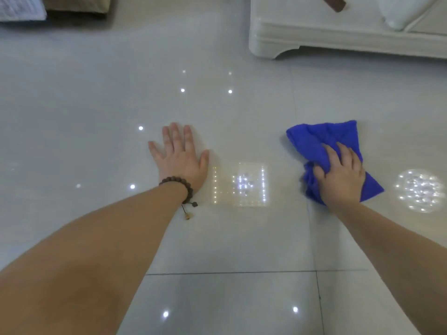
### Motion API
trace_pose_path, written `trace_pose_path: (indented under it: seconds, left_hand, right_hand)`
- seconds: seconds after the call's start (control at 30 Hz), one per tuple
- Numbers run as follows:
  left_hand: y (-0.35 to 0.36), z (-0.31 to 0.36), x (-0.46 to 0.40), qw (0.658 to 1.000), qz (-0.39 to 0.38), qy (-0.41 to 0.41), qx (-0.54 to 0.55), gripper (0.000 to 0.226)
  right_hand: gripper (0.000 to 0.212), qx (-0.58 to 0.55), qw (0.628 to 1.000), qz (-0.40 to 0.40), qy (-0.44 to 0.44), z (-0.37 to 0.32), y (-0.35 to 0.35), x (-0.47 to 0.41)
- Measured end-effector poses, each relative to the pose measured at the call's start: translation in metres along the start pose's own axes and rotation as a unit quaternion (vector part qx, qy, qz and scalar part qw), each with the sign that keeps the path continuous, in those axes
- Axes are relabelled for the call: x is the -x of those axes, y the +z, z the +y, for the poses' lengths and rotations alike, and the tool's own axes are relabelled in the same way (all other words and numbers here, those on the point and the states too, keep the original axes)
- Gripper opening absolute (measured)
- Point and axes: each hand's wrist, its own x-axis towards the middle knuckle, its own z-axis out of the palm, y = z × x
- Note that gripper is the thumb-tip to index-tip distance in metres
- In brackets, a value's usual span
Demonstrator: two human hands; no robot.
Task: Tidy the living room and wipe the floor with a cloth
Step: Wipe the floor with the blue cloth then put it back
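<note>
A crumpled blue cloth (316,139) lies on the glossy pale tiled floor (232,238) at the right of the view. My right hand (338,175) presses down on the cloth's near half, fingers curled into its folds and gripping it. My left hand (180,157) rests flat on the bare tile to the left, palm down, fingers spread, holding nothing. A brown bead bracelet (179,183) circles my left wrist. Both forearms reach forward from the bottom corners.
A cream sofa base (314,37) with a curved foot stands at the back right, a white cushion (401,13) on it. A white textile (21,8) and a tan piece of furniture (79,6) lie at the back left. Ceiling lights reflect on the tiles.
</note>
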Motion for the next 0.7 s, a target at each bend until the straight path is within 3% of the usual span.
trace_pose_path:
  seconds: [0.1, 0.17, 0.27, 0.37, 0.43, 0.5, 0.53, 0.6, 0.67, 0.7]
  left_hand:
    - [-0.005, -0.005, 0.004, 0.999, -0.039, 0.028, 0.006, 0.074]
    - [-0.011, -0.015, 0.035, 0.995, -0.062, 0.060, 0.040, 0.070]
    - [-0.003, -0.048, 0.139, 0.996, -0.062, -0.002, 0.069, 0.068]
    - [0.028, -0.079, 0.239, 0.991, -0.065, -0.093, 0.066, 0.066]
    - [0.045, -0.086, 0.263, 0.993, -0.048, -0.089, 0.053, 0.067]
    - [0.051, -0.086, 0.264, 0.995, -0.031, -0.084, 0.051, 0.068]
    - [0.052, -0.085, 0.264, 0.995, -0.022, -0.081, 0.047, 0.068]
    - [0.052, -0.085, 0.265, 0.996, -0.012, -0.084, 0.032, 0.065]
    - [0.052, -0.084, 0.266, 0.996, -0.012, -0.087, 0.024, 0.063]
    - [0.051, -0.082, 0.267, 0.996, -0.008, -0.087, 0.025, 0.063]
  right_hand:
    - [0.081, 0.018, 1.000, -0.015, -0.019, 0.000, 0.001, -0.001]
    - [0.073, 0.014, 0.999, -0.037, -0.003, 0.000, -0.005, -0.003]
    - [0.058, -0.014, 0.999, -0.052, -0.007, -0.042, -0.001, 0.041]
    - [0.059, -0.030, 0.985, -0.041, -0.164, -0.122, 0.025, 0.167]
    - [0.060, -0.038, 0.958, -0.069, -0.275, -0.160, 0.038, 0.248]
    - [0.060, -0.045, 0.926, -0.124, -0.353, -0.163, 0.036, 0.263]
    - [0.060, -0.034, 0.918, -0.114, -0.378, -0.148, 0.033, 0.249]
    - [0.060, -0.007, 0.944, -0.046, -0.326, -0.091, 0.028, 0.209]
    - [0.060, 0.001, 0.993, -0.010, -0.117, -0.019, 0.012, 0.167]
    - [0.061, -0.015, 1.000, 0.004, 0.008, 0.004, 0.004, 0.158]
